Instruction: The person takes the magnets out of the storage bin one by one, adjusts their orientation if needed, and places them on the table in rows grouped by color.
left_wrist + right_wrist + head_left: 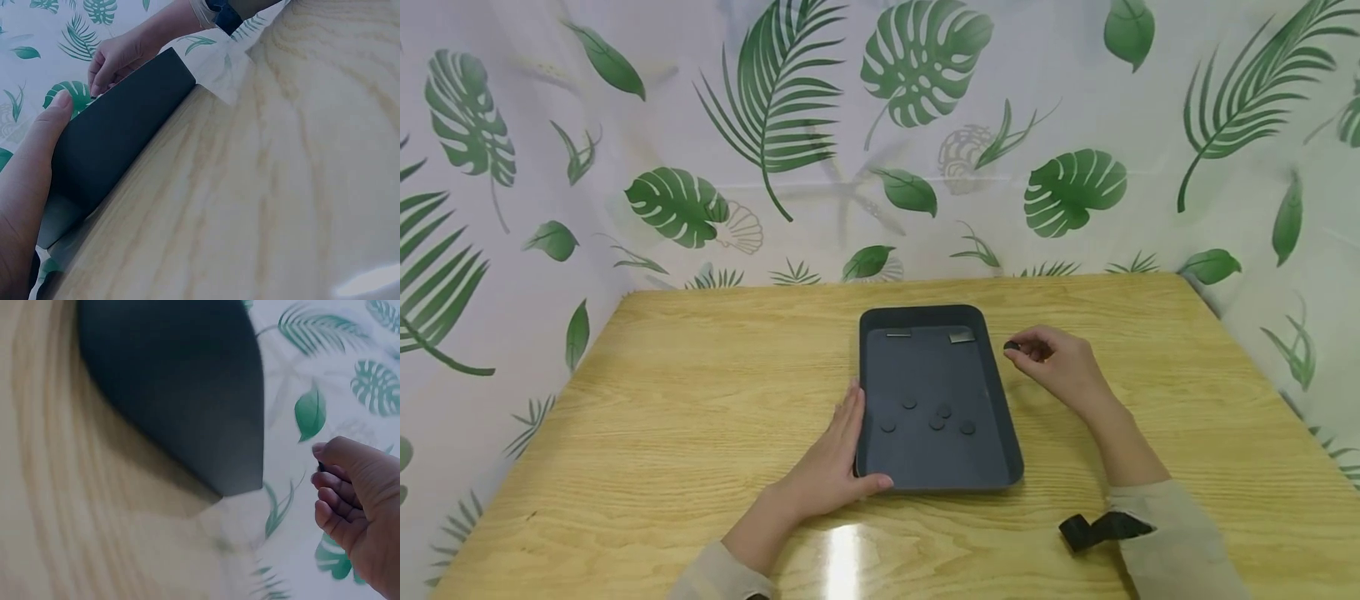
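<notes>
A dark grey rectangular tray [928, 367] lies on the wooden table. Inside it, several small black discs [967, 427] are scattered over the front half. Two small shiny rectangular pieces [961, 338] are near its back wall. My left hand [831, 462] rests against the tray's left side with fingers straight, its thumb at the front rim. Just outside the tray's right side, my right hand [1060, 362] pinches a small black disc [1012, 345] between thumb and fingers. In the right wrist view, only a dark sliver of that disc shows at the fingertips.
The wooden tabletop [715, 367] extends on both sides of the tray. Behind it and at the sides hangs a white leaf-print sheet [820, 183]. A black strap with a small block [1078, 532] is on the right sleeve.
</notes>
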Motion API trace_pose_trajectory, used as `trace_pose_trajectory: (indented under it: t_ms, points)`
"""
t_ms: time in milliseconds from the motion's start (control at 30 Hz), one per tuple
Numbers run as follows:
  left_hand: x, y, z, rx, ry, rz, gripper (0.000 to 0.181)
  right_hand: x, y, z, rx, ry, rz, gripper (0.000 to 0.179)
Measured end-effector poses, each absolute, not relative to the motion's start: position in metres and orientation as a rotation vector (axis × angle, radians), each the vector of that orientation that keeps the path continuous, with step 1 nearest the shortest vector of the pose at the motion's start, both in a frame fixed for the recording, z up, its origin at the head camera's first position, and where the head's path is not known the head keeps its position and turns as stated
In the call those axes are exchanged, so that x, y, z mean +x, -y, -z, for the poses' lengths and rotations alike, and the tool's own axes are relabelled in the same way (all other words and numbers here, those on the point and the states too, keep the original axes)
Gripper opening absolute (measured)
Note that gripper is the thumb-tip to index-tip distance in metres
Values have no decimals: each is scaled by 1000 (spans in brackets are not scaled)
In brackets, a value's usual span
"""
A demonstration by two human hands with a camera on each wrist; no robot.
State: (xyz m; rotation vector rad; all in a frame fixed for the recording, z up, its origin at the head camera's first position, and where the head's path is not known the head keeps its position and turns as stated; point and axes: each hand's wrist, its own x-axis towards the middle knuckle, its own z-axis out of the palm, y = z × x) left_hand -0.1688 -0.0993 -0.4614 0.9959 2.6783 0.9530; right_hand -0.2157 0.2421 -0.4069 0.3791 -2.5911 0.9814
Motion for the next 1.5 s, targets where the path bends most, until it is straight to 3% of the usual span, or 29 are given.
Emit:
trace_pose_trajectory:
  t_ms: [900,1500]
  points:
    - [-170,101,457,981,-2655,-938,116,-241,-276,455,-46,2814,-1134,39]
    - [-169,101,461,984,-2663,-947,116,-258,-277,455,-102,2856,-1114,38]
